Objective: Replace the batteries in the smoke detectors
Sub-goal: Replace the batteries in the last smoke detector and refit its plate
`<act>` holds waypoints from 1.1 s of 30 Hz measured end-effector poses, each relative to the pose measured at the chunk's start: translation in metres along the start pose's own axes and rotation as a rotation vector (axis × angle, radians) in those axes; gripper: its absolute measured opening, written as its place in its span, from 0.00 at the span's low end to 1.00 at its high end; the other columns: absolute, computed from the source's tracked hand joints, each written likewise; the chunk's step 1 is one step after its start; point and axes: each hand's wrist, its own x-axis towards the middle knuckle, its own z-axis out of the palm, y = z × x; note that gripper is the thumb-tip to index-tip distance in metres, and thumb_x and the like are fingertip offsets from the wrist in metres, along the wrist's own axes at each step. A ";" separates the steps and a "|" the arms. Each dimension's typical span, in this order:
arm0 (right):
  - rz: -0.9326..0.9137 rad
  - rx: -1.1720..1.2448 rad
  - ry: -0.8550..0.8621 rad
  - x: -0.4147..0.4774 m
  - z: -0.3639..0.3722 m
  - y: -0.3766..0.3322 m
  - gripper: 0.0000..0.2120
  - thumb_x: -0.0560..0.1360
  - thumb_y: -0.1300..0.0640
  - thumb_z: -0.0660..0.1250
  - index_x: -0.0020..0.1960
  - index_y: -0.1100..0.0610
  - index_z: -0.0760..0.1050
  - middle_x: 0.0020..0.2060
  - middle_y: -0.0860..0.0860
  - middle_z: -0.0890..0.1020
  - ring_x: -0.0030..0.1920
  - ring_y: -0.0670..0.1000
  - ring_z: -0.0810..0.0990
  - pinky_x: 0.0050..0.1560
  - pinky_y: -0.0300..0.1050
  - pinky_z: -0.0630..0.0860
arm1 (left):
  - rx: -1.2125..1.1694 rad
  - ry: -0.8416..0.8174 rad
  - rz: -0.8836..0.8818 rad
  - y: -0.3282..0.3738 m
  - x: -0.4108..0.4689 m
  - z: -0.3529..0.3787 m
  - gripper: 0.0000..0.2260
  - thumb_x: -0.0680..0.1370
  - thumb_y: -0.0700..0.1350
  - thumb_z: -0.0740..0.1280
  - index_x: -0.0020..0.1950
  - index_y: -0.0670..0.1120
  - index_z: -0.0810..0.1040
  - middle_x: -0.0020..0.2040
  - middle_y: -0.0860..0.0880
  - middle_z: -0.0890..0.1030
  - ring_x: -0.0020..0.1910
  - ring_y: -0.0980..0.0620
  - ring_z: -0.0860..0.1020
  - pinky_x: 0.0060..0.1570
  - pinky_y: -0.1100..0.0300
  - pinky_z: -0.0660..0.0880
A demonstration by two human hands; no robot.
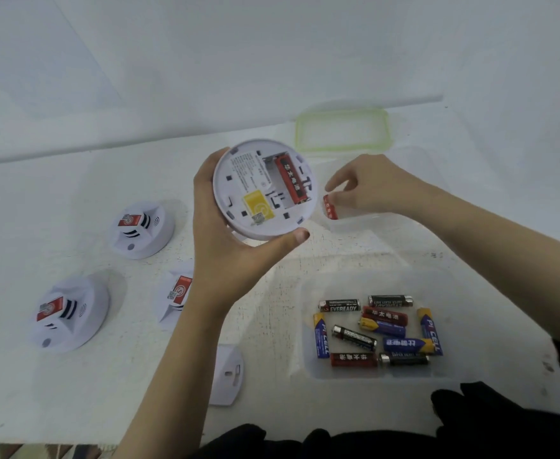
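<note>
Two bare hands are seen in the head view above a white table (106, 392). A round white smoke detector (262, 190) is gripped by the left hand (225, 246), with the fingers curled round its left rim and the thumb pressed against its lower edge; it is held clear of the table with its back turned up to the camera. Its battery bay is uncovered, a red battery (290, 178) is seated along the right side of the bay, and the slot beside it is left bare. A yellow label (258, 203) is stuck below the bay. Just right of the detector, a second red battery (330, 207) is pinched at its upper end by the curled fingertips of the right hand (378, 187), above the near corner of a clear tub (354, 223). Beyond the detector, to its upper right, a green-rimmed lid (341, 132) is laid flat. Below and to the right of the detector, a mix of loose batteries (378, 329) is kept in a clear container (308, 369). Left of the detector, three more detectors are set face up on the table: one (143, 230) near it, one (70, 313) farther down and left, and one (176, 296) half hidden by the left forearm. Straight below the detector, a white cover plate (227, 376) is laid on the table.
</note>
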 end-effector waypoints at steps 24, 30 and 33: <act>-0.756 0.404 0.606 -0.086 -0.001 -0.046 0.05 0.71 0.67 0.72 0.47 0.63 0.78 0.42 0.51 0.83 0.44 0.46 0.83 0.47 0.41 0.79 | 0.053 0.008 0.035 0.005 -0.013 -0.001 0.38 0.63 0.50 0.77 0.68 0.46 0.65 0.62 0.59 0.73 0.64 0.60 0.73 0.61 0.65 0.71; -1.001 0.153 0.566 -0.092 0.018 -0.035 0.02 0.73 0.64 0.71 0.44 0.62 0.82 0.45 0.53 0.84 0.49 0.51 0.82 0.50 0.49 0.77 | 0.026 -0.032 0.056 0.009 -0.021 -0.007 0.38 0.64 0.47 0.77 0.68 0.37 0.64 0.62 0.54 0.74 0.63 0.58 0.74 0.60 0.65 0.71; -0.953 0.158 0.581 -0.097 0.025 -0.038 0.03 0.74 0.61 0.71 0.46 0.58 0.83 0.53 0.54 0.82 0.55 0.50 0.77 0.57 0.47 0.73 | 0.016 -0.055 0.068 0.013 -0.027 -0.011 0.39 0.63 0.47 0.76 0.68 0.36 0.63 0.61 0.52 0.73 0.62 0.58 0.74 0.59 0.66 0.71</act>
